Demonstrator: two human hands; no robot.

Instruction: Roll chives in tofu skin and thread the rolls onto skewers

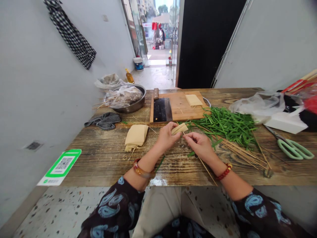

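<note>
One folded tan sheet (182, 127) is pinched in the left hand (167, 138) above the table (99, 167), while the right hand (201, 145) grips a thin skewer (208, 172) that meets it. Pressing the sheet snugly and keeping the skewer straight, with gentle force, should best guard against tearing.

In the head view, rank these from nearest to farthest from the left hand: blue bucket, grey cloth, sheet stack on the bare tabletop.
From the left hand:
1. Sheet stack: just to its left.
2. Grey cloth: farther left, past the stack.
3. Blue bucket: beyond the table, by the doorway.
</note>
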